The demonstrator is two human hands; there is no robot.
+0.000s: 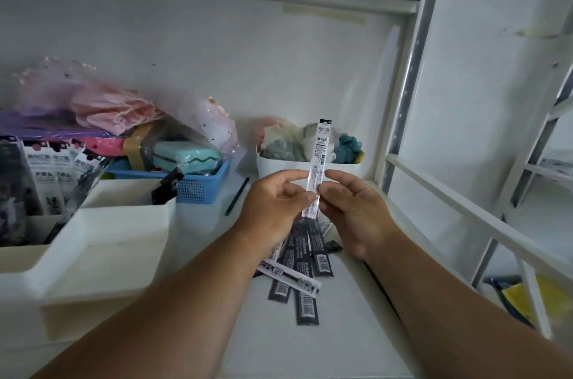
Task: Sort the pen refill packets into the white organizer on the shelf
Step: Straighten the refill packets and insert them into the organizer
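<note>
A narrow clear pen refill packet (321, 149) with a black top stands almost upright in the middle of the view. My left hand (273, 202) and my right hand (356, 208) both pinch its lower part from either side. Below my hands, several dark refill packets (305, 264) lie in a loose pile on the white shelf (347, 332). The white organizer (102, 254) sits at the left, with stepped compartments. Its far-left compartment holds upright packets (52, 174), and the nearest compartment shows bare white walls.
A blue basket (201, 183) with a teal case and pink bags stands behind the organizer. A white tub (279, 166) of cloth items sits at the back centre. A dark pen (237, 196) lies on the shelf. The metal rack post (409, 84) and rails run along the right.
</note>
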